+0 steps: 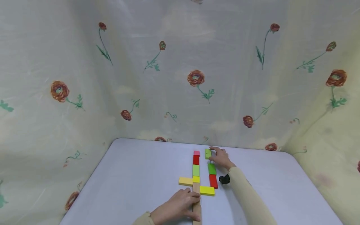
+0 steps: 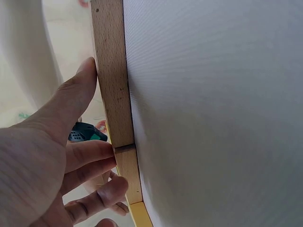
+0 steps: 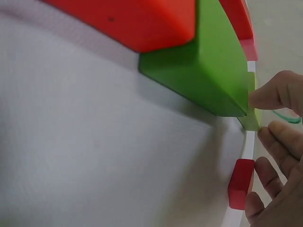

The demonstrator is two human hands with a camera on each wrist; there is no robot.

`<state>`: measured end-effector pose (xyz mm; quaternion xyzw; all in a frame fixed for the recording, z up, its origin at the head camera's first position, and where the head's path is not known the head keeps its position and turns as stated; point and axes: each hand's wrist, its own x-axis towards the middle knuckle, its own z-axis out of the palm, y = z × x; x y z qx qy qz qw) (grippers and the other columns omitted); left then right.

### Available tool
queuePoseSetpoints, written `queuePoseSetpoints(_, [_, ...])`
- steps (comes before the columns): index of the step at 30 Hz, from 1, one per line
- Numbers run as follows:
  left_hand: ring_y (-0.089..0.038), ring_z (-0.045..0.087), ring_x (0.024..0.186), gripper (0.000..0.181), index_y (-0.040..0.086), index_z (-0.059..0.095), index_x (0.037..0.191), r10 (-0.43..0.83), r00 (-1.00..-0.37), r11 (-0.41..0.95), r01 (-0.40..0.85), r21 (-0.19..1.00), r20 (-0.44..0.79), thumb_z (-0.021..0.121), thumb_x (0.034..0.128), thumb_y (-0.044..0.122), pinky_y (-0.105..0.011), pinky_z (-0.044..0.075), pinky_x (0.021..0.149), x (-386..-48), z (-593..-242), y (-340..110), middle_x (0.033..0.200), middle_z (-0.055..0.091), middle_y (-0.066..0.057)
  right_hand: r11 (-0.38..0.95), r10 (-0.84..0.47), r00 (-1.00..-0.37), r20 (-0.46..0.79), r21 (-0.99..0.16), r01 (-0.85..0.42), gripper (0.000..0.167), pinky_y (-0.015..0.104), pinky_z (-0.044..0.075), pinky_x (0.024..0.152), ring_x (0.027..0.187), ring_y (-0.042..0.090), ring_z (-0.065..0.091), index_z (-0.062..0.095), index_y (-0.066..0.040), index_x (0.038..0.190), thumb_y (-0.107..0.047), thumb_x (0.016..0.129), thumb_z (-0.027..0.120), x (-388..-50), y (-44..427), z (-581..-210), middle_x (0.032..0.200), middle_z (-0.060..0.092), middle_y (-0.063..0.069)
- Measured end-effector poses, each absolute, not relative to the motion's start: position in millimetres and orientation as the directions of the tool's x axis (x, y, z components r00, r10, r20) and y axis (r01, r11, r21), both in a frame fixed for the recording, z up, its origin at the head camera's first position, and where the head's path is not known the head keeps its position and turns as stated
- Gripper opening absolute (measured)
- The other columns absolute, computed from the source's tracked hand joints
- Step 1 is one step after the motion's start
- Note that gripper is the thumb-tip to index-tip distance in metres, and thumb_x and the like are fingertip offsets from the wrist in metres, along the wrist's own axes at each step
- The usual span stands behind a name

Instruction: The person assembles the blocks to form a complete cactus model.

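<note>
A column of wooden blocks [image 1: 196,211] runs toward me on the table. My left hand [image 1: 181,203] rests at its left side; in the left wrist view, the thumb and fingertips touch the edge of the natural wood blocks [image 2: 111,71]. Farther out, my right hand [image 1: 222,157] pinches a light green block [image 1: 207,153] between thumb and index finger. Closer to me in that row lie a green block [image 1: 212,169] and a red block [image 1: 213,181]. Another red block [image 3: 241,184] lies by the right hand's lower fingers, hidden in the head view.
Beyond the wooden ones, the column continues with yellow, light green, red [image 1: 196,160] and pink blocks. A pale yellow block [image 1: 186,181] juts left and a yellow block [image 1: 207,191] juts right. A floral curtain [image 1: 180,109] surrounds the white table [image 1: 135,181].
</note>
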<state>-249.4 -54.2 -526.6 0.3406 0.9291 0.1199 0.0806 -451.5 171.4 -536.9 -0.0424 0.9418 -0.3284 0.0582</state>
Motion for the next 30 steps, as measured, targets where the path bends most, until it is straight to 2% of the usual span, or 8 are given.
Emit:
queuePoseSetpoints(15, [-0.001, 0.044, 0.087, 0.065, 0.024, 0.066, 0.125, 0.669, -0.741, 0.722, 0.632, 0.281, -0.051, 0.069, 0.0723, 0.063, -0.019, 0.043, 0.078, -248, -525, -53, 0.125, 0.061, 0.017, 0.856, -0.121, -0.992, -0.029, -0.508, -0.089, 0.058, 0.052, 0.033, 0.099, 0.118, 0.036, 0.037, 0.054, -0.005, 0.134, -0.026, 0.083, 0.072, -451, 174, -537, 0.129, 0.054, 0.018])
queuePoseSetpoints(23, [-0.001, 0.045, 0.088, 0.065, 0.024, 0.065, 0.125, 0.666, -0.744, 0.721, 0.623, 0.304, -0.055, 0.070, 0.0721, 0.062, -0.020, 0.043, 0.079, -250, -525, -53, 0.124, 0.061, 0.017, 0.838, -0.112, -0.994, -0.011, -0.538, -0.088, 0.057, 0.047, 0.036, 0.091, 0.110, 0.033, 0.039, 0.058, -0.004, 0.128, -0.032, 0.081, 0.074, -446, 179, -540, 0.117, 0.058, 0.015])
queuePoseSetpoints(30, [-0.002, 0.045, 0.087, 0.065, 0.023, 0.066, 0.124, 0.679, -0.734, 0.709, 0.643, 0.290, -0.034, 0.069, 0.0724, 0.063, -0.019, 0.042, 0.077, -251, -526, -56, 0.124, 0.061, 0.016, 0.785, -0.087, -0.996, 0.002, -0.616, -0.070, 0.057, 0.048, 0.040, 0.090, 0.113, 0.032, 0.039, 0.056, -0.007, 0.129, -0.032, 0.082, 0.073, -440, 179, -537, 0.121, 0.057, 0.014])
